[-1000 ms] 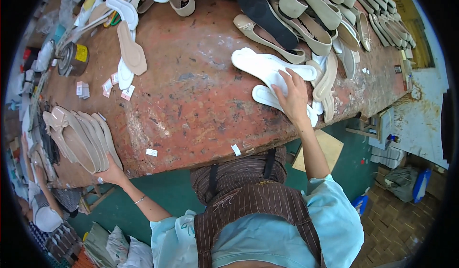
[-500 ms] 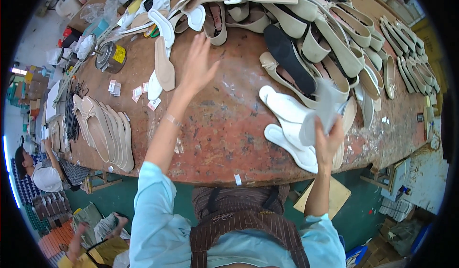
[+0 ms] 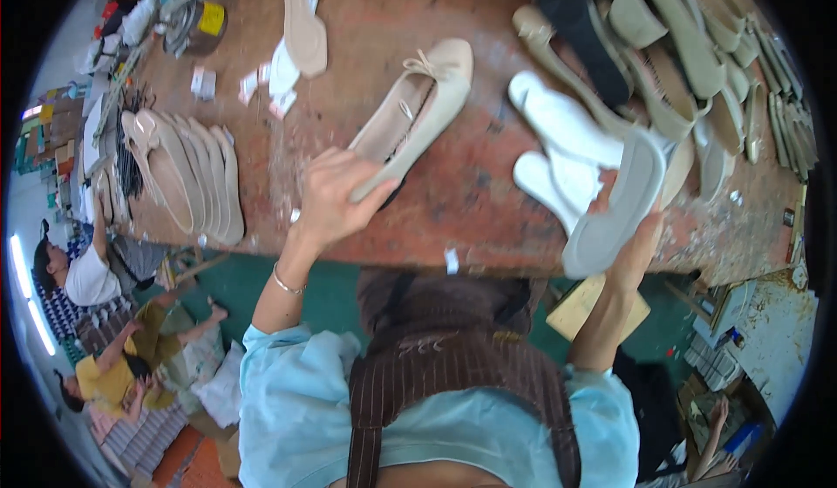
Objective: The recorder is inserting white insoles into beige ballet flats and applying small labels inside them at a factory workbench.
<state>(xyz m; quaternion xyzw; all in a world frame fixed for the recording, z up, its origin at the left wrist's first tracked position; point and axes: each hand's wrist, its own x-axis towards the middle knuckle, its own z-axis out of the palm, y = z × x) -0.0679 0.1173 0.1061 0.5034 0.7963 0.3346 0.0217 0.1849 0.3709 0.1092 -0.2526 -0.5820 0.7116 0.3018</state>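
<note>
My left hand [image 3: 336, 196] grips a beige ballet flat [image 3: 432, 120] by its heel, fingers wrapped round the back. The shoe has a small bow, points toward the far side, and is opening-up above the worn brown table [image 3: 471, 235]. At the front right, my right hand [image 3: 641, 242] holds a pale grey insole [image 3: 614, 215] upright at a tilt; the insole partly hides the fingers. Behind it white insoles [image 3: 567, 122] lie loosely on the table, beside a heap of beige flats [image 3: 695, 48]. One shoe there turns its black sole [image 3: 580, 39] up.
A nested row of beige flats [image 3: 196, 170] stands at the left. Farther back are a beige insole [image 3: 305, 35], small paper labels [image 3: 253, 83] and a metal can [image 3: 196, 30] with a yellow label. Other people [image 3: 100, 270] sit at the lower left.
My left hand has taken hold of a beige flat and drawn it nearer. The insole in my right hand has turned and come nearer. The view has shifted toward the near side.
</note>
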